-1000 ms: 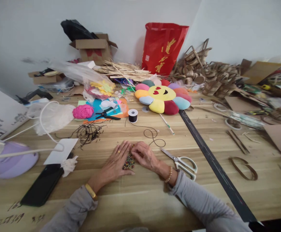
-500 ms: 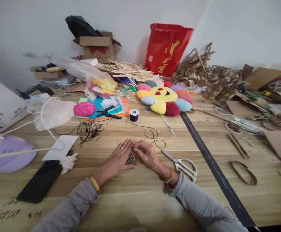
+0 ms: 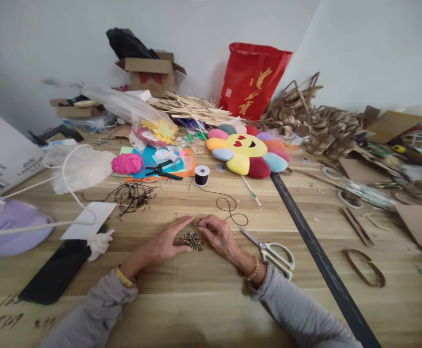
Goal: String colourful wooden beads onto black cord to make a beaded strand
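Note:
A small pile of dark, multicoloured beads (image 3: 192, 241) lies on the wooden table between my two hands. My left hand (image 3: 165, 243) curves around the pile's left side, fingers stretched out and thumb apart, holding nothing. Just right of the beads, my right hand (image 3: 221, 238) has thumb and forefinger pinched on a thin black cord (image 3: 228, 209). That cord runs in loops from a white-rimmed spool (image 3: 202, 175) farther back. What sits at the very fingertips is too small to make out clearly. Scissors with pale handles (image 3: 271, 252) rest open beside my right wrist.
A tangle of black cord pieces (image 3: 133, 198) and black-handled pliers (image 3: 163, 172) lie back left. Nearer are a phone (image 3: 53, 275) and crumpled tissue (image 3: 100, 243). A flower cushion (image 3: 247, 150) sits at the back. A long dark strip (image 3: 315, 246) crosses the right side.
My left hand has drawn back to the left and tilted up from the beads, uncovering more of the pile. The right hand stays pinched in nearly the same place.

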{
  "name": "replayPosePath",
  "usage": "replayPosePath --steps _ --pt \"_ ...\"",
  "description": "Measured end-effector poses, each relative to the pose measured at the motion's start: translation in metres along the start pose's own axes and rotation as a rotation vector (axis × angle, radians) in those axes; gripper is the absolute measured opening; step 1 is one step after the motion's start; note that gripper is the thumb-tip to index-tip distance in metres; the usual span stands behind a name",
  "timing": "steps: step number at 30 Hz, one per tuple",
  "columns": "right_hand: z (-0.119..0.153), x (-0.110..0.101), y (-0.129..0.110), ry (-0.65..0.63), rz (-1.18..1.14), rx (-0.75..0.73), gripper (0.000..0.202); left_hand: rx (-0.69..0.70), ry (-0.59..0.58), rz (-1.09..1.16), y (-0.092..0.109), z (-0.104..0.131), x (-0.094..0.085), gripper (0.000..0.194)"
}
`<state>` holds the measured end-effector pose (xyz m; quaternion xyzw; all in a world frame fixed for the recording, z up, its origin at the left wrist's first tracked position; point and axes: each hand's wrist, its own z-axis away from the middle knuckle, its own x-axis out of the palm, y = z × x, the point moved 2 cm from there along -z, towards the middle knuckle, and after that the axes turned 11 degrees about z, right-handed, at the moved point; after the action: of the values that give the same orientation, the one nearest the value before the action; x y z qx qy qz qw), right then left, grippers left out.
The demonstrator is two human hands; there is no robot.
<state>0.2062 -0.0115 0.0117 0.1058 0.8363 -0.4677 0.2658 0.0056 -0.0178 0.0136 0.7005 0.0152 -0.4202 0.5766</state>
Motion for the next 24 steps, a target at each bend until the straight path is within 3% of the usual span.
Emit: replayPosePath --steps 4,6,14,24 --pt "0.001 0.000 0.000 -0.002 0.044 -0.050 0.014 0.020 0.076 0.102 0.008 0.001 -0.019 0.035" --pt "0.001 -0.001 -0.002 -0.009 0.063 -0.082 0.014 -0.011 0.083 0.131 0.009 0.002 -0.025 0.024" --pt "0.004 0.004 -0.009 -0.056 0.171 -0.249 0.012 -0.114 -0.061 0.134 0.007 0.007 -0.024 0.012" --pt "0.004 0.006 -0.007 -0.058 0.189 -0.241 0.011 -0.055 -0.092 -0.023 0.005 0.006 -0.016 0.015"
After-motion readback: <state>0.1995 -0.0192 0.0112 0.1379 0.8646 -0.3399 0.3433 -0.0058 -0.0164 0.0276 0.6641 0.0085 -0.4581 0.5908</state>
